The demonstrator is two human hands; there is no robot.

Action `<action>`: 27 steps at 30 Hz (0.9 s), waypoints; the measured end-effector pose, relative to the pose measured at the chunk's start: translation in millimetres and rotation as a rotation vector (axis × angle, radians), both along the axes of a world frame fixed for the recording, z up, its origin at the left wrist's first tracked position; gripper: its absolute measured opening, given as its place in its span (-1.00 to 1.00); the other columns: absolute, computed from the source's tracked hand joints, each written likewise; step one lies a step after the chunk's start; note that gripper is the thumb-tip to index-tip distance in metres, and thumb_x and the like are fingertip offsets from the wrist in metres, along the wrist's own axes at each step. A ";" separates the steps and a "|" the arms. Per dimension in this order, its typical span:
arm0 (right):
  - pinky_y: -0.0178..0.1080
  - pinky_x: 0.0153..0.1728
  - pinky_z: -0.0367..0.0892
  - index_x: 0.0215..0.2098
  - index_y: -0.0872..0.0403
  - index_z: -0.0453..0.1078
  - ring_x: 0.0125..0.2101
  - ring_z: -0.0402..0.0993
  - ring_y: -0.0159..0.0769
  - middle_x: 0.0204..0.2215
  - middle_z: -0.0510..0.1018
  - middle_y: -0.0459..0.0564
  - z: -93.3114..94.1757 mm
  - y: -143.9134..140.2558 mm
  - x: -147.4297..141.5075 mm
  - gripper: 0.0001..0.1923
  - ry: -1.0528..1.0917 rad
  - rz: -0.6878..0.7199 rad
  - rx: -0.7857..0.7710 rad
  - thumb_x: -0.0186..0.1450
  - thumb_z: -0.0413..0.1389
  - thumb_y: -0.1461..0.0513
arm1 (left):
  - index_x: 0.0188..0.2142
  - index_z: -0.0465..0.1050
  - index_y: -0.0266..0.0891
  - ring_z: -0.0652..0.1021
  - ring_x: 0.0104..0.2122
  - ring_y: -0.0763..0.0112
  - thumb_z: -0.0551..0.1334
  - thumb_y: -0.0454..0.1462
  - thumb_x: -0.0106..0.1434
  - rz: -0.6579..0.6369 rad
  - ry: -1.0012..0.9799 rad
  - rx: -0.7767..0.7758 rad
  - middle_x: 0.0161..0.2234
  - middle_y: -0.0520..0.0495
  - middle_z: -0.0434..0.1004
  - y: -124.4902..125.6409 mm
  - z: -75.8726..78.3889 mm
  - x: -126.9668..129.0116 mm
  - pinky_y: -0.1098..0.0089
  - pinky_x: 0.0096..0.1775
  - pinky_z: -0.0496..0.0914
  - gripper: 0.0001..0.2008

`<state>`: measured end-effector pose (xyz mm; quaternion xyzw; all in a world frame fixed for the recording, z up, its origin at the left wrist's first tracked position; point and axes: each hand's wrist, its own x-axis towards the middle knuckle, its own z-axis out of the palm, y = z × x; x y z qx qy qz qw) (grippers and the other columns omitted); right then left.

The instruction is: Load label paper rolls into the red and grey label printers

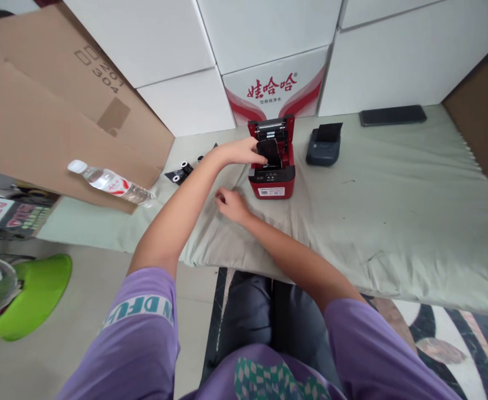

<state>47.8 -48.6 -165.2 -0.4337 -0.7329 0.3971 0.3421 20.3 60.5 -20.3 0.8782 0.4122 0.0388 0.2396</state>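
My left hand (244, 151) in the open red printer (272, 166), fingers pinching a black roll (267, 151), my right hand (230, 203) resting curled on the pale cloth (393, 211), grey printer (323, 145) nearby.

Glossy red plastic printer (272, 178), matt grey cloth (393, 211), brown cardboard box (52, 111), clear plastic bottle (112, 183)

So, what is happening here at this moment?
A person in a purple shirt sits before a cloth-covered surface. The left hand reaches into the open top of a small red printer, on a black part inside it. The right hand rests on the cloth beside the printer, holding nothing. A dark printer, a phone and a water bottle lie nearby.
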 end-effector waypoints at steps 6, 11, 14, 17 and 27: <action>-0.25 -0.28 0.19 -0.10 0.01 0.50 -0.26 0.52 -0.23 -0.27 0.68 -0.07 -1.6 0.7 -0.9 -0.84 -0.012 -0.003 0.002 0.41 0.10 0.24 | -0.29 0.64 -0.19 0.53 0.17 0.01 0.34 -0.15 0.24 0.128 -0.128 0.326 0.05 -0.17 0.64 -25.2 -9.4 -9.0 -0.06 0.28 0.39 -0.83; -0.25 -0.23 0.25 -0.08 0.02 0.51 -0.24 0.54 -0.22 -0.23 0.69 -0.05 -3.1 0.8 -0.3 -0.82 0.014 -0.004 0.024 0.40 0.10 0.26 | -0.18 0.66 -0.14 0.13 0.53 -0.26 0.40 -0.17 0.23 0.116 -0.127 0.450 0.47 -0.19 0.32 -24.9 -14.9 -2.4 -0.28 0.47 0.05 -0.81; -0.25 -0.23 0.24 -0.08 0.02 0.51 -0.25 0.54 -0.22 -0.25 0.69 -0.05 -2.8 0.4 0.1 -0.81 0.010 -0.003 0.026 0.40 0.09 0.25 | -0.13 0.65 -0.13 0.05 0.57 -0.36 0.36 -0.18 0.27 0.084 -0.106 0.392 0.52 -0.19 0.26 -19.2 -14.0 0.7 -0.41 0.46 -0.04 -0.80; -0.24 -0.25 0.22 -0.08 0.03 0.51 -0.25 0.53 -0.22 -0.25 0.69 -0.04 -2.8 0.1 -0.6 -0.81 0.001 -0.006 0.024 0.41 0.08 0.24 | -0.04 0.63 -0.14 0.10 0.57 -0.32 0.32 -0.22 0.29 0.091 -0.088 0.378 0.53 -0.21 0.27 -18.5 -11.3 2.0 -0.41 0.46 -0.05 -0.74; -0.22 -0.17 0.36 -0.03 0.04 0.55 -0.14 0.59 -0.13 -0.22 0.69 0.03 -5.5 1.5 0.2 -0.80 0.043 0.013 0.020 0.45 0.12 0.21 | 0.01 0.59 -0.13 0.42 0.39 -0.11 0.22 -0.23 0.40 0.121 -0.061 0.467 0.33 -0.24 0.46 -64.3 -10.2 14.7 -0.21 0.49 0.00 -0.75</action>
